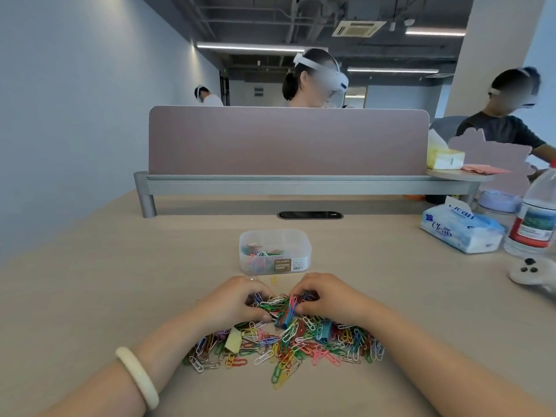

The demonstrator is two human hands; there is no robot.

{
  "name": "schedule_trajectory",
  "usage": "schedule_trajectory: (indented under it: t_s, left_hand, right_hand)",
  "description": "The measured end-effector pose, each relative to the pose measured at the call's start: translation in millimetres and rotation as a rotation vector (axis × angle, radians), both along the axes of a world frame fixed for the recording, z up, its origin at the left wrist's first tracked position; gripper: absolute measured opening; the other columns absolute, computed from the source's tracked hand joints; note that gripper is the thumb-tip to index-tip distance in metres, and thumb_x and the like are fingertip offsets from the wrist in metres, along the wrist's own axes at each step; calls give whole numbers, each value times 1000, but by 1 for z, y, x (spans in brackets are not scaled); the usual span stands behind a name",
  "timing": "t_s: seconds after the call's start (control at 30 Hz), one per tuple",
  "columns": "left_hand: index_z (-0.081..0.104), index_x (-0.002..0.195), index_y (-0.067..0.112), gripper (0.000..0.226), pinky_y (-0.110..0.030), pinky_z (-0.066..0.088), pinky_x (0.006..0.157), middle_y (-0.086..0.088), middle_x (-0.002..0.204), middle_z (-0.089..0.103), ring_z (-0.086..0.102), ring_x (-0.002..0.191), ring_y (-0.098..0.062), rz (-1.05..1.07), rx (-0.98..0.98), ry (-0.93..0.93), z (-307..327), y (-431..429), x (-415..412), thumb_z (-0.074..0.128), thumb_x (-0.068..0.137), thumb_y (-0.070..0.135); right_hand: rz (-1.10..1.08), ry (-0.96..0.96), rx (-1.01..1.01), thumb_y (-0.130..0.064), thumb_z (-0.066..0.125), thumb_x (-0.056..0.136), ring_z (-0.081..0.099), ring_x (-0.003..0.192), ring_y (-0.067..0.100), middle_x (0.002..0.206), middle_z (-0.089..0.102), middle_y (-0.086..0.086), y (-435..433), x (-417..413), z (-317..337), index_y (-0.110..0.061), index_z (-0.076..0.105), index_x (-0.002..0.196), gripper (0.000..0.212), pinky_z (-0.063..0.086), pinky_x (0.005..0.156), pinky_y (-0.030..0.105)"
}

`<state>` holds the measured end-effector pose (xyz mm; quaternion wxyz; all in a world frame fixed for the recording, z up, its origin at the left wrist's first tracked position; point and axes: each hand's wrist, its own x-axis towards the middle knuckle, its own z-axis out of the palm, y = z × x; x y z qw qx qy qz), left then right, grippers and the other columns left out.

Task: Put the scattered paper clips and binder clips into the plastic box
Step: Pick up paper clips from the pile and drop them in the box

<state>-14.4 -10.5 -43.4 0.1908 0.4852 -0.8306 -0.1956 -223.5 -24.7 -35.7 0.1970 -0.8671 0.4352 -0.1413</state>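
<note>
1. Hands meet at the far edge of a heap of paper clips (pixel 285 344): the left hand (pixel 237 299) and the right hand (pixel 328 296) sit close together, knuckles up.
2. Both hands have fingers and thumbs curled in, clamped on one bunch of clips held between them, with a blue binder clip (pixel 284 319) just under it.
3. The heap lies on the desk (pixel 90 296) between the two forearms, in many colours: green, red, white, yellow, pink, blue.
4. A yellow binder clip (pixel 233 338) lies in the left part of the heap; another blue binder clip (pixel 325 330) lies in the right part, near the right wrist.
5. The plastic box (pixel 307 246) stands open just beyond the hands, with some clips already inside, mostly in its left half.
6. One loose yellow clip (pixel 274 280) lies on the desk between the box and the hands.
7. A pale bracelet (pixel 137 376) circles the left wrist, and a ring (pixel 250 277) shows on the left hand.
8. At the right of the desk are a tissue pack (pixel 460 230), a water bottle (pixel 535 218) and a white controller (pixel 529 272).
9. A divider panel (pixel 285 139) stands at the back of the desk.
</note>
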Motion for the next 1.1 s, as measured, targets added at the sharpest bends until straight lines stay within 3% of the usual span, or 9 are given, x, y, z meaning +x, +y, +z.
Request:
schedule_trajectory:
  t_s: [0.1,0.2,0.37,0.57,0.7,0.8,0.93,1.0,1.1]
  left_hand:
    - [69,99,24,26,-6,37,65,23,83,55,52,77,2,25,14,29,-1,0,-1,73,74,23]
    - [71,95,25,19,-21,48,80,20,87,61,58,86,-4,53,38,80,-3,-1,0,71,76,23]
    - [64,73,40,16,-31,51,78,12,86,67,63,81,-11,109,29,164,-2,-2,1,71,75,26]
    - [65,70,32,14,-19,47,56,7,75,66,55,46,-3,186,11,268,1,1,0,70,77,21]
    - [68,71,29,12,-26,49,60,2,68,67,56,46,-1,225,10,338,7,0,4,68,78,19]
    - [70,70,26,12,-27,48,62,5,53,62,55,45,-4,276,9,411,13,-7,8,70,77,16]
    - [67,69,22,12,-27,47,60,4,56,61,54,44,-2,288,-34,438,33,-30,6,69,77,13]
    - [69,73,13,4,-32,49,61,-7,64,67,58,52,-10,296,-65,403,44,-48,1,69,77,14]
    - [65,82,-3,14,-33,51,58,-19,73,66,61,61,-27,310,-53,322,53,-72,-8,68,79,11]
  right_hand:
    - [-29,-65,7,-21,65,82,51,86,7,95,62,-3,-1,-1,-2,-17,68,101,20,41,74,17]
    - [-67,-165,59,-18,67,81,55,75,2,87,64,-8,-3,-2,-4,-16,70,94,14,40,66,7]
    - [-111,-283,104,-16,69,79,53,69,0,83,63,-5,-7,-3,-7,-12,70,92,13,42,70,17]
    - [-156,-422,124,-14,66,82,50,63,5,71,59,-4,-8,-3,-6,-19,65,81,5,41,64,18]
    - [-175,-539,171,-13,64,83,51,67,11,74,60,3,-6,-1,-6,-21,65,76,11,42,64,22]
    - [-182,-587,202,-13,63,84,49,62,8,70,57,2,-4,0,-5,-17,66,78,8,42,54,12]
    - [-177,-600,259,-13,62,85,48,56,6,67,54,0,-1,5,-6,-16,65,79,7,46,49,17]
    - [-173,-589,252,-13,62,84,48,59,7,67,54,-1,-1,6,-7,-17,65,79,7,45,53,18]
    - [-158,-572,227,-15,63,84,47,61,4,68,55,-4,-3,6,-8,-18,66,81,5,40,56,13]
